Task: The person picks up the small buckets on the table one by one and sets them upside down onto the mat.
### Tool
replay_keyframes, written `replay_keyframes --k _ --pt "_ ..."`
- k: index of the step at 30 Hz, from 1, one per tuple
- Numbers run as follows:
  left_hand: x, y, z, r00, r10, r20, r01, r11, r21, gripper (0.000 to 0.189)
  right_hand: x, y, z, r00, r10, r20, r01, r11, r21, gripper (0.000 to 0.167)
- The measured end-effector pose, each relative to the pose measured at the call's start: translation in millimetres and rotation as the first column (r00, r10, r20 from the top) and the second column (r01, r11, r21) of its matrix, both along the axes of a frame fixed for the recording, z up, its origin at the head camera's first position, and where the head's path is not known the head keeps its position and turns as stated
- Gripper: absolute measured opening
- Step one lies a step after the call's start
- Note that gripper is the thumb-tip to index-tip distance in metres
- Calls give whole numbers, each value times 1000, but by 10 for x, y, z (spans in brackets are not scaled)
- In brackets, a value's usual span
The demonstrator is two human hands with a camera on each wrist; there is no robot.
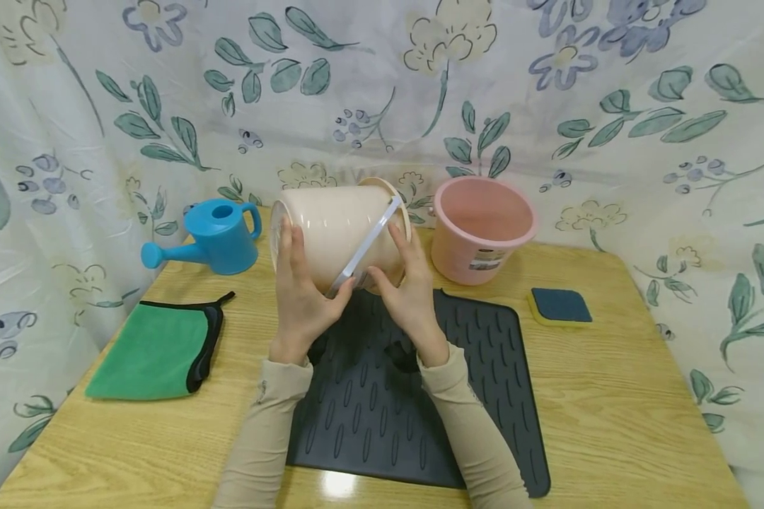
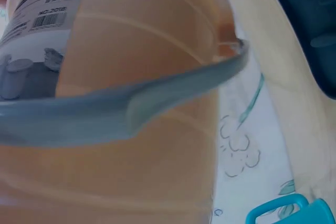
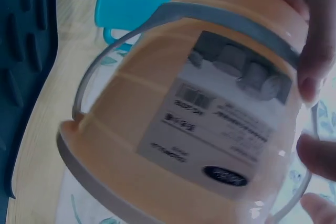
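Both hands hold a cream plastic bucket (image 1: pixel 331 230) tipped on its side in the air over a dark mat. Its base points left and its rim right in the head view. My left hand (image 1: pixel 302 300) grips it at the base end; my right hand (image 1: pixel 414 293) holds it close to the rim. A pale grey carry handle (image 1: pixel 371 240) lies slantwise across the bucket's side. In the right wrist view a printed label (image 3: pixel 218 111) with a barcode shows on the wall. The bucket's inside is hidden.
The dark ridged mat (image 1: pixel 369 417) lies on the wooden table (image 1: pixel 624 396). Behind to the right stands a pink bucket (image 1: pixel 461 258), with a blue-and-yellow sponge (image 1: pixel 560 305) near it. On the left are a blue watering can (image 1: pixel 226 240) and a folded green cloth (image 1: pixel 149 350). A floral curtain (image 1: pixel 382 92) hangs behind.
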State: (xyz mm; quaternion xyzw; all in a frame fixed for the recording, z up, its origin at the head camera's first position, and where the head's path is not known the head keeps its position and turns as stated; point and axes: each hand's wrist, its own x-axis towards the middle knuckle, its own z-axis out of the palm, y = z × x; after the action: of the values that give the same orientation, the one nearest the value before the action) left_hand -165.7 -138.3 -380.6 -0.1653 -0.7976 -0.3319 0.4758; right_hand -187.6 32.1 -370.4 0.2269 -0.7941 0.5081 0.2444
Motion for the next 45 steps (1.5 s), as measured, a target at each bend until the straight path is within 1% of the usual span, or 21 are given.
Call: replay_keyframes --k 3,6,12,15,19,21,23,25,27,29,31,33,37,39,40,41,43,45 --pt "12 6 -7 1000 -4 -10 4 999 -43 114 29 2 -8 998 24 61 -28 998 54 80" --pt "21 17 -7 1000 -14 -24 12 997 -73 113 50 11 -11 992 36 118 -43 998 53 85" --pt "38 43 21 999 -36 -26 33 993 -114 110 67 41 -27 979 65 194 -62 998 -19 90" --pt "50 53 39 999 -50 -22 46 987 -151 110 81 49 -33 972 69 227 -59 997 -51 94" --pt "64 55 27 998 -57 -15 53 977 -205 112 109 68 -76 959 82 270 -62 995 -83 98" --pt "81 48 8 998 -57 -14 52 970 -237 109 126 84 -107 950 113 292 -85 991 -108 99" --pt "115 39 -8 999 -52 -14 46 961 -274 101 146 104 -141 930 162 329 -121 982 -142 101" --pt "153 33 -12 999 -47 -15 40 949 -312 94 169 127 -174 900 210 382 -151 972 -179 101" --pt "180 30 -6 999 -35 -15 27 932 -360 91 188 152 -207 865 253 434 -170 961 -220 99" --pt "202 34 23 999 -33 -4 28 914 -406 93 200 172 -236 839 274 470 -174 954 -245 97" --pt "208 39 53 1000 -31 2 29 892 -450 97 207 189 -262 824 289 488 -177 949 -262 95" --pt "206 43 88 999 -36 2 33 873 -487 100 208 200 -283 814 304 494 -186 944 -274 97" --pt "164 56 178 999 -45 -1 38 838 -545 97 197 210 -300 801 338 494 -205 930 -305 106" --pt "132 67 230 998 -58 14 56 816 -575 96 189 215 -306 791 355 499 -201 920 -336 111" --pt "119 73 255 998 -66 25 68 806 -588 96 190 218 -308 782 364 506 -196 914 -355 112" --pt "111 78 277 997 -72 38 80 795 -601 96 194 220 -310 771 378 513 -194 906 -375 111" --pt "110 83 311 995 -83 64 104 774 -624 97 226 225 -319 736 410 539 -190 889 -417 108" --pt "127 84 333 991 -95 89 130 759 -638 95 276 225 -334 698 441 565 -185 872 -453 102"
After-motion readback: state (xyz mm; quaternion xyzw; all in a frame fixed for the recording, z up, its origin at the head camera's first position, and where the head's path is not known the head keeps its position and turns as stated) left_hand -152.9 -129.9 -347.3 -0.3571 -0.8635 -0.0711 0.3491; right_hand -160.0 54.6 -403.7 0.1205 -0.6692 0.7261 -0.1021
